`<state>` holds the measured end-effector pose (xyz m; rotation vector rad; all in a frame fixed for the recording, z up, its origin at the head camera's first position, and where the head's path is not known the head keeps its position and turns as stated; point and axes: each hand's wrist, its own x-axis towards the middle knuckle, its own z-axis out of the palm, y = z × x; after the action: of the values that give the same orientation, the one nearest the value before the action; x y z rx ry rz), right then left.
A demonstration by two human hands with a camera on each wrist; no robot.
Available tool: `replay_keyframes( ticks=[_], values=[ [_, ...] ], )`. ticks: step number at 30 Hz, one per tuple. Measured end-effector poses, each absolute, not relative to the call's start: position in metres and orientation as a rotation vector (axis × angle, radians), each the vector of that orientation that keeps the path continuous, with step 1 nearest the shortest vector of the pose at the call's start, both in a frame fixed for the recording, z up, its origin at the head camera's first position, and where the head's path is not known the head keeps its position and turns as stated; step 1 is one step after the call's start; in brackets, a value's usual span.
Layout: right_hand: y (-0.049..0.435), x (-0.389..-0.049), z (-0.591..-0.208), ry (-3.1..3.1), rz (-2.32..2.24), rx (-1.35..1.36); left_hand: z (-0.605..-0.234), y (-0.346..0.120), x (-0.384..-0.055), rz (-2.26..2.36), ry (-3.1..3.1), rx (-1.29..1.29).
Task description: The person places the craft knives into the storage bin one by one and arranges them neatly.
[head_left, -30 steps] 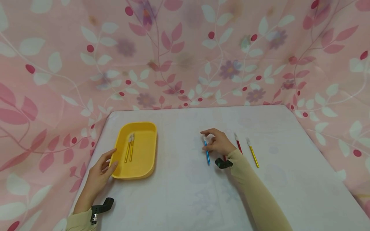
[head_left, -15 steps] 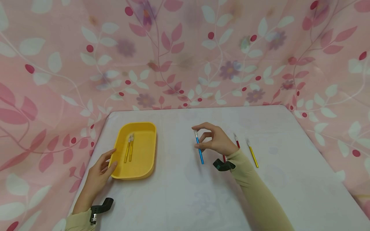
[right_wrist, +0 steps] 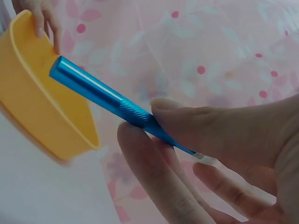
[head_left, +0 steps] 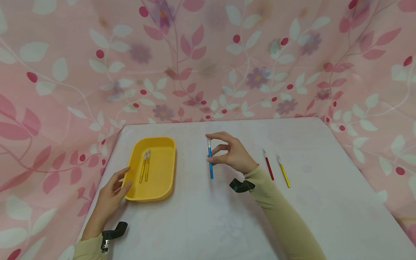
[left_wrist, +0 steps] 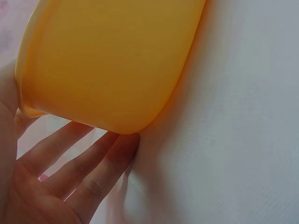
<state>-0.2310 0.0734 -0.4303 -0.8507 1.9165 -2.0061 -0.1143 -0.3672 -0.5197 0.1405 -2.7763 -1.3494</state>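
Between its thumb and fingers my right hand (head_left: 232, 153) pinches a blue craft knife (head_left: 210, 159), held above the white table with its clear-capped end up. The right wrist view shows the blue knife's knurled grip (right_wrist: 135, 112) between thumb and fingertips. At the left, my left hand (head_left: 112, 195) holds the near left side of a yellow tray (head_left: 173, 169), thumb at the rim and fingers against the outer wall (left_wrist: 117, 93). Inside the tray lie two yellow craft knives (head_left: 144, 168) side by side, clear caps pointing away.
To the right of my right hand, a red craft knife (head_left: 269, 168) and a yellow craft knife (head_left: 284, 172) lie on the white tablecloth (head_left: 195, 224). A pink floral curtain (head_left: 208, 65) hangs behind the table and at both sides.
My right hand has lifted the blue craft knife and carried it left toward the tray, turning it more upright. The red craft knife is now uncovered. The left hand and tray stay put.
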Motion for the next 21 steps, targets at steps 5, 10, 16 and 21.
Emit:
replay_keyframes(
  ticks=[5, 10, 16, 21],
  values=[
    [0.061, -0.233, -0.428, 1.942, -2.010, -0.838, -0.520, -0.368, -0.115, -1.349, -2.774, 0.132],
    [0.048, -0.234, -0.429, 1.933, -2.030, -0.812, -0.520, -0.368, -0.116, -1.352, -2.764, 0.117],
    [0.029, -0.235, -0.431, 1.909, -2.058, -0.780, -0.520, -0.368, -0.116, -1.353, -2.767, 0.131],
    [0.011, -0.238, -0.431, 1.872, -2.085, -0.798, -0.519, -0.368, -0.115, -1.357, -2.770, 0.143]
  ],
)
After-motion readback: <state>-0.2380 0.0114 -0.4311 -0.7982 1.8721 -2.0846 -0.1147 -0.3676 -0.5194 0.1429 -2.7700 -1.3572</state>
